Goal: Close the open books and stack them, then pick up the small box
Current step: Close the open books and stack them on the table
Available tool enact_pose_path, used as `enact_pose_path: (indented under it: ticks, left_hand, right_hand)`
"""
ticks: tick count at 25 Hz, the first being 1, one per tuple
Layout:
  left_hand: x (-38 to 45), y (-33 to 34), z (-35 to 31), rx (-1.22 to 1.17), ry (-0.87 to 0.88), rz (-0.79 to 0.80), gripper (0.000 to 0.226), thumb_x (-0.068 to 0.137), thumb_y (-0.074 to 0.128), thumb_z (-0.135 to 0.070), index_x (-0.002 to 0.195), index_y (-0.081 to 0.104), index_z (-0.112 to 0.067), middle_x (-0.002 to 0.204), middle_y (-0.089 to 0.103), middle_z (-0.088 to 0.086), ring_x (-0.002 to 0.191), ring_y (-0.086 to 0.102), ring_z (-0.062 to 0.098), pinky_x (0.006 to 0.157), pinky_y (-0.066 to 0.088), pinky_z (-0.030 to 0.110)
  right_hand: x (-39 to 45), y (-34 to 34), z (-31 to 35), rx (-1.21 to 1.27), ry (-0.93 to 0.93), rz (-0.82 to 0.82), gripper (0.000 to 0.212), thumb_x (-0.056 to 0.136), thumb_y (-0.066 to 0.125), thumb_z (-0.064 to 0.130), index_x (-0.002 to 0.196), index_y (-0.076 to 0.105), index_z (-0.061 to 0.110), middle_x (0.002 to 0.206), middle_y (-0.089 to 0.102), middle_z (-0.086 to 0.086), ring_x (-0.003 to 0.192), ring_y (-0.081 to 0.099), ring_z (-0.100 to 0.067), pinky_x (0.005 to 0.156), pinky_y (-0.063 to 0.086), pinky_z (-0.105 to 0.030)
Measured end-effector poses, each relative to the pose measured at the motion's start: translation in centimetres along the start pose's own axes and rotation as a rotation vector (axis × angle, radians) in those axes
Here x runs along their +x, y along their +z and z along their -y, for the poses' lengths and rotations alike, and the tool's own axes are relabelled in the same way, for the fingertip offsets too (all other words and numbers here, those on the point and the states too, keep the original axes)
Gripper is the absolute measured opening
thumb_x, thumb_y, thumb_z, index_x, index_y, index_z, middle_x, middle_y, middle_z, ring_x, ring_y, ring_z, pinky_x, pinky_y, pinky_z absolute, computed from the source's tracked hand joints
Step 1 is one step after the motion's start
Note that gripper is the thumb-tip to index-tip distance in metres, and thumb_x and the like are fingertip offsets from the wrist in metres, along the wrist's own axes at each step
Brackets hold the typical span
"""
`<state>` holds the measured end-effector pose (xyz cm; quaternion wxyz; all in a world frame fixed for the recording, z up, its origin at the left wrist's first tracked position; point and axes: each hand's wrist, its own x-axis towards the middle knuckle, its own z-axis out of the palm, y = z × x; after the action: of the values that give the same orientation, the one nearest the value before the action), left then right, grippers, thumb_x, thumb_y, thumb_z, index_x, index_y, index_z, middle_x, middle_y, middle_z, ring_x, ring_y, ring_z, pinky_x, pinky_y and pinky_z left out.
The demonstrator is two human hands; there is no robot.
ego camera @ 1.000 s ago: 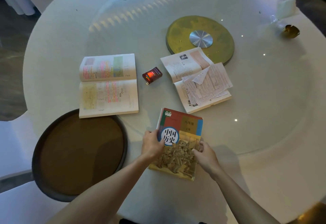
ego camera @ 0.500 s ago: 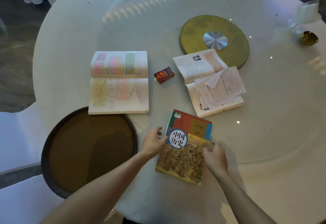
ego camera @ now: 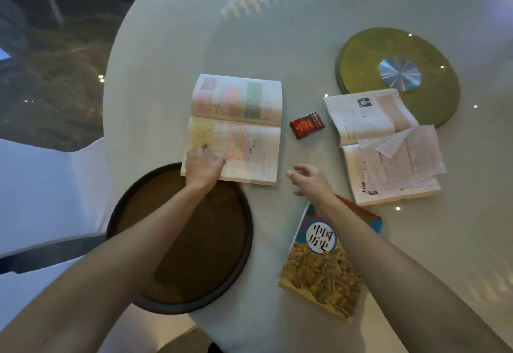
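Observation:
An open book with highlighted pages (ego camera: 241, 130) lies at the table's left-centre. My left hand (ego camera: 204, 168) rests on its near left corner, fingers on the page. My right hand (ego camera: 312, 181) hovers open over bare table just right of that book, holding nothing. A closed history book with a colourful cover (ego camera: 324, 263) lies near me, partly under my right forearm. A second open book with loose papers on it (ego camera: 385, 147) lies to the right. The small red box (ego camera: 306, 124) sits between the two open books.
A round dark tray (ego camera: 247, 244) lies at the near left, touching the open book's near edge. A gold turntable disc with a silver hub (ego camera: 361, 58) sits at the back right, under the second book's far corner. A white chair (ego camera: 44, 186) stands left of the white table (ego camera: 277, 47).
Both hands left the closed history book. My left hand moved up-left onto the highlighted open book; my right hand moved forward toward its right edge. The view shifted left.

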<state>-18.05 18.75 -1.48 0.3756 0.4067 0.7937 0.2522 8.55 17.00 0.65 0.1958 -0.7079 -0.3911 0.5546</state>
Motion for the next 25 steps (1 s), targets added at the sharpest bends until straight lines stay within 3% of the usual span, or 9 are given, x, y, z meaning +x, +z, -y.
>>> enact_pose_path:
  ticks: [6,8,10,12,14,18,20,22,25]
  left_hand:
    - [2.7,-2.6,3.1,0.020,-0.123,0.018,0.057,0.089,0.075,-0.030,0.136,0.047,-0.014,0.134,0.056,0.005,0.124,0.057,0.026,0.086,0.054,0.034]
    - [3.0,-2.8,3.3,0.050,-0.129,-0.015,0.052,0.090,0.073,-0.033,0.132,0.050,-0.014,0.128,0.059,0.005,0.122,0.057,0.026,0.088,0.055,0.037]
    - [3.0,-3.2,3.1,0.024,-0.154,-0.039,0.042,0.093,0.069,-0.033,0.128,0.056,-0.012,0.115,0.062,0.002,0.107,0.063,0.023,0.073,0.057,0.030]
    - [2.7,-3.7,2.9,-0.055,-0.163,0.000,0.033,0.098,0.064,-0.029,0.124,0.063,-0.010,0.112,0.068,0.003,0.092,0.067,0.019,0.061,0.053,0.022]
    - [2.1,-4.2,3.2,-0.137,-0.178,0.027,0.027,0.097,0.064,-0.025,0.119,0.068,-0.011,0.110,0.072,0.004,0.092,0.071,0.020,0.063,0.055,0.023]
    - [-1.1,-4.7,4.2,-0.223,-0.227,0.094,0.021,0.094,0.070,-0.020,0.113,0.070,-0.011,0.103,0.073,0.001,0.084,0.072,0.013,0.060,0.056,0.021]
    - [-3.1,-4.8,4.9,-0.275,-0.247,0.152,0.019,0.092,0.073,-0.017,0.109,0.073,-0.009,0.105,0.076,0.005,0.082,0.075,0.013,0.061,0.059,0.023]
    - [-5.2,-5.3,5.6,-0.334,-0.281,0.223,0.020,0.090,0.075,-0.016,0.108,0.072,-0.008,0.105,0.078,0.007,0.082,0.078,0.015,0.062,0.061,0.024]
    - [-8.0,-6.7,5.6,-0.393,-0.279,0.298,0.035,0.088,0.077,-0.014,0.118,0.061,-0.010,0.095,0.080,0.007,0.079,0.079,0.015,0.055,0.059,0.022]
  right_hand:
    - [3.8,4.0,0.7,0.123,0.102,0.053,0.060,0.094,0.069,0.035,0.144,0.053,0.005,0.134,0.067,-0.011,0.121,0.065,-0.027,0.093,0.060,-0.042]
    - [4.5,4.7,0.5,0.177,0.139,0.050,0.050,0.094,0.068,0.035,0.134,0.061,0.005,0.123,0.074,-0.013,0.115,0.069,-0.031,0.086,0.058,-0.038]
    - [4.8,5.1,0.4,0.175,0.163,0.018,0.037,0.094,0.067,0.032,0.119,0.068,0.004,0.116,0.077,-0.015,0.111,0.071,-0.034,0.083,0.055,-0.039]
    - [4.5,4.9,0.2,0.148,0.177,-0.020,0.018,0.098,0.064,0.023,0.105,0.070,0.007,0.115,0.076,-0.016,0.108,0.072,-0.034,0.089,0.058,-0.045]
    - [3.9,4.3,-0.2,0.133,0.182,-0.054,0.010,0.099,0.061,0.016,0.096,0.068,0.010,0.114,0.075,-0.018,0.107,0.072,-0.035,0.097,0.059,-0.053]
    - [1.3,2.6,-1.5,0.084,0.206,-0.019,0.008,0.100,0.062,0.012,0.097,0.068,0.008,0.111,0.075,-0.016,0.105,0.073,-0.035,0.096,0.059,-0.054]
    - [-0.4,1.7,-2.4,0.044,0.186,-0.043,0.014,0.098,0.065,0.012,0.111,0.068,0.008,0.110,0.074,-0.012,0.102,0.073,-0.033,0.092,0.059,-0.053]
    - [-2.1,0.8,-3.3,0.089,0.140,-0.059,0.033,0.096,0.069,0.012,0.128,0.062,0.016,0.109,0.074,-0.010,0.098,0.074,-0.030,0.084,0.063,-0.050]
    - [-4.7,-0.7,-4.1,0.223,0.088,-0.053,0.030,0.094,0.071,0.007,0.121,0.065,0.019,0.104,0.071,-0.009,0.083,0.071,-0.023,0.061,0.060,-0.033]
